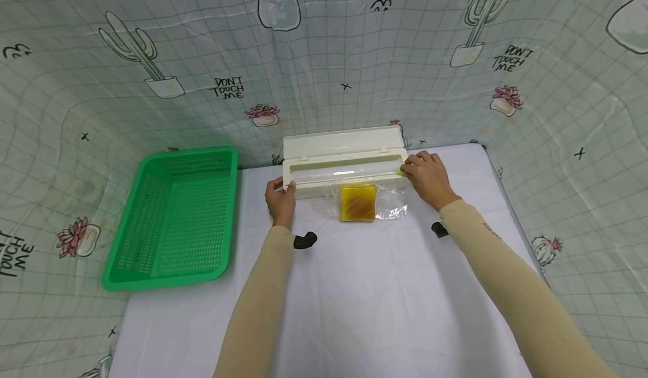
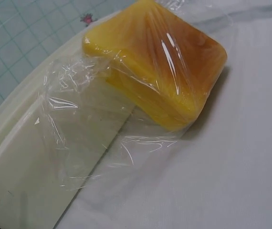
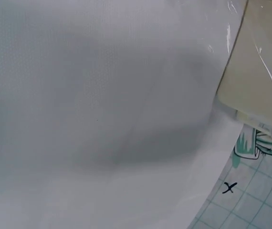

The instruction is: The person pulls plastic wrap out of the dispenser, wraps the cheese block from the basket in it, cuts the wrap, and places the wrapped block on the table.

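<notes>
A white cling film dispenser lies across the back of the table, its lid raised and a roll of clear film inside. My left hand grips the left end of the dispenser, thumb at the front corner. At the opposite end, my right hand pinches a small green slider by the front rim. Against the dispenser's front sits a yellow and brown bread-shaped block wrapped in clear film. The left wrist view shows loose film overlapping the dispenser. Both hands lie outside the wrist views.
To the left stands a green plastic basket with perforated walls. A white cloth covers the table. Behind and at both sides hangs a printed curtain, close to the raised lid.
</notes>
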Demonstrator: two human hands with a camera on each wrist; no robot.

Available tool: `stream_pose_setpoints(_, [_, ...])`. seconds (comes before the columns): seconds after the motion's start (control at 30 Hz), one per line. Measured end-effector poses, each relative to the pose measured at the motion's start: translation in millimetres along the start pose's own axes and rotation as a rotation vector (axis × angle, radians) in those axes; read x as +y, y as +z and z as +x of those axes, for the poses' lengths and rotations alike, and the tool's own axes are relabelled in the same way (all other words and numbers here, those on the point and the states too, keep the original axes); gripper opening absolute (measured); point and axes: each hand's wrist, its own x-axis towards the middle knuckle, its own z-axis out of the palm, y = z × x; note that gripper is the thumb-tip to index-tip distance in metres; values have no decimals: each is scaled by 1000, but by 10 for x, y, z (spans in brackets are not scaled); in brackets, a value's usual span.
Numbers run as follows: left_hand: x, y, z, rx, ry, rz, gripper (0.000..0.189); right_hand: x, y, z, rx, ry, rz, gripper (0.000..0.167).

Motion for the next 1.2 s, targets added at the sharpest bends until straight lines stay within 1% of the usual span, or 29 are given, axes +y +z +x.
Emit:
stream_pose_setpoints(0.17, [5,-14,-1,-8,11,-7,35,36,11,-18,-6,-3,-13,14])
stream_pose_setpoints(0.3, [10,-8,-10,-4,6,1,35,83,18,-50,6,-6,-23,14])
stream_pose_setpoints(0.57, [9,-2,-7,-5,12,6,35,154,23,-110,97,-9,15,13])
stream_pose_setpoints(0.77, [16,-10,-14,-1,9,0,35,127,25,-106,101,6,26,13])
stream_pose_setpoints(0.9, [9,-21,-18,-3,26,-17,36,80,42,-114,117,31,54,12])
stream_pose_setpoints(1.0, [-6,-35,-15,-18,40,-38,36,38,63,-128,133,61,77,12])
stream_pose_setpoints(1.1, [-20,-61,-9,-58,39,-66,37,1,87,-149,151,106,91,14])
stream_pose_setpoints(1.2, [-28,-103,-4,-104,11,-102,40,-33,103,-168,163,142,103,14])
